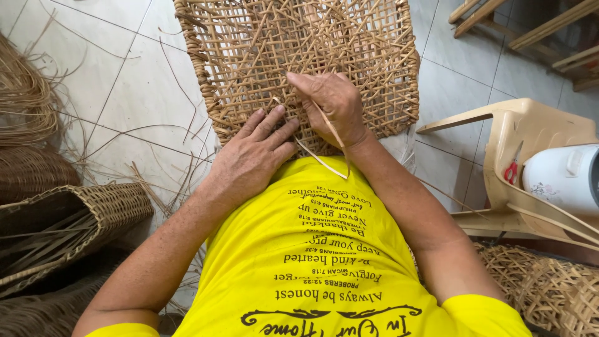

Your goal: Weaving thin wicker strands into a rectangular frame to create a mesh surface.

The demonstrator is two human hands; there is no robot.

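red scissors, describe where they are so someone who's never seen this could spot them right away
Start at the beige plastic chair on the tiled floor to the right of the person's arms. On its seat stands a white round appliance; the red scissors lie just left of it. Their red handles are the only red thing in view.

The person wears a bright yellow T-shirt [324,262] with short sleeves. The front of the shirt is covered with many lines of black printed writing, some in small plain letters and some in big curly letters near the bottom, with a black swirly line above them. Both arms are bare from the sleeves down. The left hand [253,156] and the right hand [334,103] have no rings, gloves or watch.
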